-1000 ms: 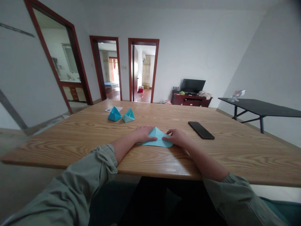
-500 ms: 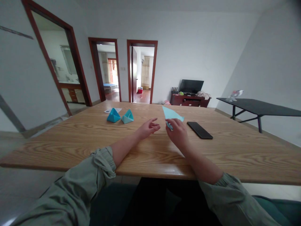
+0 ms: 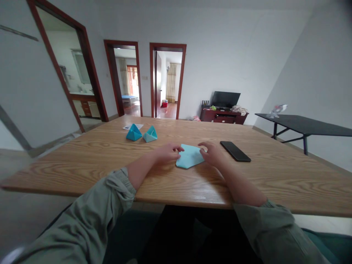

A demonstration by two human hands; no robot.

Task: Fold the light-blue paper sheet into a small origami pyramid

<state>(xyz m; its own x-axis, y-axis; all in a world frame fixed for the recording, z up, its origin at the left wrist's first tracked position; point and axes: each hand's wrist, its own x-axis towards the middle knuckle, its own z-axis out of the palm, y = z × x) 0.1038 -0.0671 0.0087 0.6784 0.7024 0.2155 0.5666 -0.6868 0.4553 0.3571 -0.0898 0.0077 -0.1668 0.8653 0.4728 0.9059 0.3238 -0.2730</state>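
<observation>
A sheet of light blue folded paper point(image 3: 189, 157) is in front of me, low over the table or resting on it; I cannot tell which. Its lower left corner is angled off by a fold. My left hand point(image 3: 168, 152) grips its left edge, fingers bent around it. At the right edge my right hand point(image 3: 212, 153) holds it between bent fingers and thumb. Two finished-looking paper shapes, a darker blue one point(image 3: 134, 132) and a pale blue one point(image 3: 150, 134), stand to the left beyond my left hand.
A black phone point(image 3: 235, 151) lies on the wooden table point(image 3: 110, 165) right of my right hand. Behind the paper shapes lies a white printed card point(image 3: 128, 127). Farther off are a black side table point(image 3: 308, 124) and a television point(image 3: 226, 99) on a cabinet.
The paper has come down and toward me, turning flatter. My left hand, empty before, has closed on its left edge. My right hand has shifted to its right side.
</observation>
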